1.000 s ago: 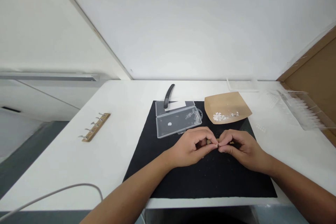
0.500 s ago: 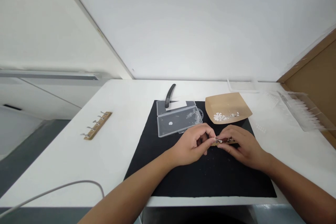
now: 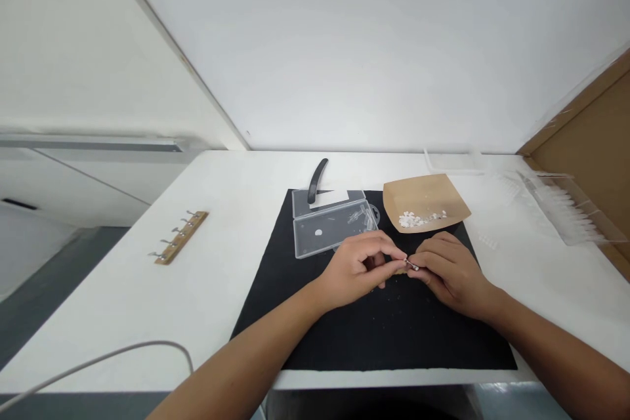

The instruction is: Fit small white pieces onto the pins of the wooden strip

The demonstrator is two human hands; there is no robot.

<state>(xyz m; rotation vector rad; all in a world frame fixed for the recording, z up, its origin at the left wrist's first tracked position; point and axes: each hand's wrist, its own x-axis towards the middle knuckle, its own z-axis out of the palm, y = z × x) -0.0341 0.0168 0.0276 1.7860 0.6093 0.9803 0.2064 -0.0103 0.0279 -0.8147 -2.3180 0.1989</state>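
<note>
Lying open across the back edge of a black mat (image 3: 394, 341), a clear case (image 3: 308, 243), with loose clear slivers (image 3: 361, 213) at the right end of its near half and a white spot (image 3: 318, 232) farther left. Over its far half, a white card (image 3: 335, 197) and a black file (image 3: 317, 180). Just to the right, a kraft tray (image 3: 423, 190) with white bits (image 3: 412, 219) gathered along its near side. Well off to the right, a clear box (image 3: 541, 200) with pale pieces in rows. In front of the tray, above the mat, a small metal piece (image 3: 412, 265), pinched at one end between thumb and forefinger of the left hand (image 3: 357, 269); fingers of the right hand (image 3: 455, 272) closed in narrowly at the other end, too covered to tell their exact grip. Beneath everything, a white table (image 3: 236, 210), bearing at left a wooden strip (image 3: 184, 238) with metal stands and a pale cable (image 3: 162, 343). Behind, a white wall (image 3: 394, 46); at right, a brown panel (image 3: 595, 115).
</note>
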